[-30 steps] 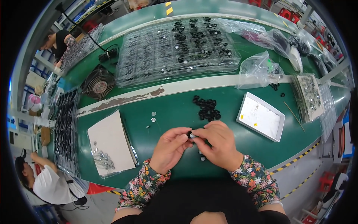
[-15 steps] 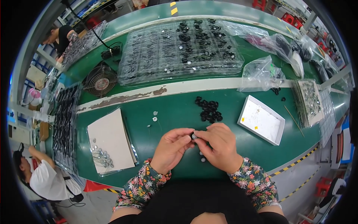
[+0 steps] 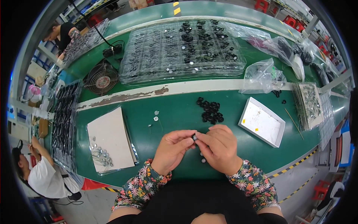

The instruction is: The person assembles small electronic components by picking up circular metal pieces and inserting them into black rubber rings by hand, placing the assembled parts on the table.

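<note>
Where green desk [image 3: 179, 112] curves through workshop, clear ridged plastic trays [image 3: 182, 50] lie behind, white box [image 3: 261, 121] at right. Small round part [image 3: 194, 137] pinched between left hand [image 3: 172, 150] and right hand [image 3: 219, 148], both grips closed on it, above desk's near edge. Black rings [image 3: 209, 111] piled just beyond. Hands unmoved since earlier frame.

Bright, even light; bent, dark rim

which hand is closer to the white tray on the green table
Right. The right hand sits just left of the white tray, with a strip of green table between them. The left hand is farther off, beyond the right hand.
</note>
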Demonstrator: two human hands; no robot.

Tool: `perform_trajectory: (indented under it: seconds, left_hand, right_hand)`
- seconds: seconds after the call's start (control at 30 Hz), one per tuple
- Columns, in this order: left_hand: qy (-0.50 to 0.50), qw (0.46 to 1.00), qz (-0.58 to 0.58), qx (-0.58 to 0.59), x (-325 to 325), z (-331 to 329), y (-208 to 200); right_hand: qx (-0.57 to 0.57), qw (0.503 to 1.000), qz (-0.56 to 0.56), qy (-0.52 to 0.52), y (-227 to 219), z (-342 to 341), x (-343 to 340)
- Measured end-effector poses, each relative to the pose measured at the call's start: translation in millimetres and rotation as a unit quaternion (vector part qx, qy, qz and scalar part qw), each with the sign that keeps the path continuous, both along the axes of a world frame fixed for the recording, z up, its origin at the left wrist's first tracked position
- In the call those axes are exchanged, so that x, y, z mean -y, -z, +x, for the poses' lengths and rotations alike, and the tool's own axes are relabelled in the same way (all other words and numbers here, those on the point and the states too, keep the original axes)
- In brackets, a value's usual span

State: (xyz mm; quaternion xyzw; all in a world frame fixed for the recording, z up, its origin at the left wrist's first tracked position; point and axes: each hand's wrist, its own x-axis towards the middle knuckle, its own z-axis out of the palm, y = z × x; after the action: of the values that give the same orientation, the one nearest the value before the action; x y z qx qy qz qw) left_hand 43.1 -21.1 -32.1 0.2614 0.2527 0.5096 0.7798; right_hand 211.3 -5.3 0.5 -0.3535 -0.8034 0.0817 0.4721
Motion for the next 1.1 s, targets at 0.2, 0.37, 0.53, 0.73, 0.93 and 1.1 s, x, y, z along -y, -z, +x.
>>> perform_trajectory:
  seconds: [0.2, 0.37, 0.53, 0.73, 0.93, 1.1]
  left_hand:
    - [0.005, 1.0, -0.016, 0.006, 0.1, -0.5, -1.6]
    - [0.002, 0.999, -0.031, 0.005, -0.1, 0.7, -2.9]
    - [-0.002, 1.0, -0.026, -0.003, 0.5, 1.4, -0.9]
    - [0.002, 1.0, -0.001, -0.018, -0.1, 3.2, -3.7]
    - [0.004, 0.999, 0.028, -0.03, -0.4, 1.5, -4.2]
    - [-0.012, 0.997, 0.049, -0.059, 0.6, 3.5, -9.0]
  right_hand:
    - [-0.054, 0.996, -0.076, -0.006, 1.9, -1.8, 2.6]
    - [-0.159, 0.957, -0.241, 0.003, 1.8, -6.7, 9.5]
    - [-0.225, 0.906, -0.357, -0.032, -0.1, -5.5, 11.0]
    - [-0.305, 0.832, -0.456, -0.081, 3.2, -3.3, 11.4]
    - [-0.375, 0.755, -0.521, -0.135, 1.8, -3.7, 11.6]
    - [-0.387, 0.745, -0.525, -0.142, 2.4, -4.4, 13.4]
